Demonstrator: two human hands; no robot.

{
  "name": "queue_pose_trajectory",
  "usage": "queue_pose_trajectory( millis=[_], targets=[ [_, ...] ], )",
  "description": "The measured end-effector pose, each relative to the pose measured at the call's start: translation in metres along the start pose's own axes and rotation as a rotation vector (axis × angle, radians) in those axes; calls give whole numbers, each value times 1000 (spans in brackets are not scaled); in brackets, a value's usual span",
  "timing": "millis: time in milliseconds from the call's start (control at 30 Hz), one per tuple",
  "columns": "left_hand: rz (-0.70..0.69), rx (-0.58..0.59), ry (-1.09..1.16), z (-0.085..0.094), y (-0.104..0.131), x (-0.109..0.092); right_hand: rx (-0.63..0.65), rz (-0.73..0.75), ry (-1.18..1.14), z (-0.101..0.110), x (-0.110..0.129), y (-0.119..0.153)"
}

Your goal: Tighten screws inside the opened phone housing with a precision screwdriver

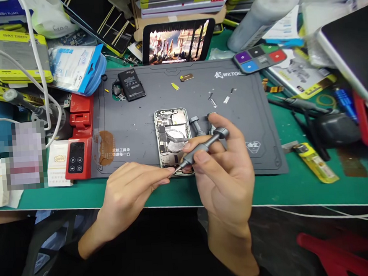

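Note:
My right hand [225, 164] is closed round a grey screwdriver [200, 149], held slanting with its thin shaft pointing down to the left. At the shaft's end, my left hand [129, 192] pinches with thumb and forefinger; anything small between those fingertips is hidden. Just beyond both hands lies an opened phone [173, 134], its inner parts exposed and its lower end partly covered by my fingers. Another grey screwdriver [196, 125] is on the mat beside the phone, partly behind my right hand.
The grey work mat [133, 129] bears a black phone battery [131, 85] and small metal pieces [212, 99]. A red device [78, 141] borders it at left. Behind stands a lit screen [177, 41]. A multicoloured case [258, 58] and a yellow packet [316, 162] are at right.

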State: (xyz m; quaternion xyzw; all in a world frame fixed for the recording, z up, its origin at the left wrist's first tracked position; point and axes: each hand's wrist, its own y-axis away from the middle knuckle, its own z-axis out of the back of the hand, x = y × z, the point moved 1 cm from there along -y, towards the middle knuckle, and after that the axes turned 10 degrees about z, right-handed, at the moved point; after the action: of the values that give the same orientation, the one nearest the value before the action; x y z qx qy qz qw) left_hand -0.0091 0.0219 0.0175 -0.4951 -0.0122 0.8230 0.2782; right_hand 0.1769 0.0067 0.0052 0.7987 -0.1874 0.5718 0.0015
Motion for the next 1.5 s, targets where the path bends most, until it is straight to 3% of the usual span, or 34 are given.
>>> queue_pose_trajectory(
  millis=[300,367,500,633,800,1200,1500],
  targets=[
    [37,-24,-19,0,-1,0,-50,0,-7,2,0,0],
    [74,-100,-142,-1,-2,1,-102,147,50,1,-1,-2],
    [55,-182,-444,-5,-5,3,-213,682,521,-4,-6,-4],
    [7,-138,-541,-9,-6,2,-115,870,722,-4,-14,-6],
    [-6,-119,-576,-9,-7,1,48,850,812,-2,-19,-8],
    [29,-45,-554,-11,-3,6,101,783,834,-4,-17,-10],
    [53,-38,-591,-12,-4,5,163,943,910,-6,-14,-6]
  ],
)
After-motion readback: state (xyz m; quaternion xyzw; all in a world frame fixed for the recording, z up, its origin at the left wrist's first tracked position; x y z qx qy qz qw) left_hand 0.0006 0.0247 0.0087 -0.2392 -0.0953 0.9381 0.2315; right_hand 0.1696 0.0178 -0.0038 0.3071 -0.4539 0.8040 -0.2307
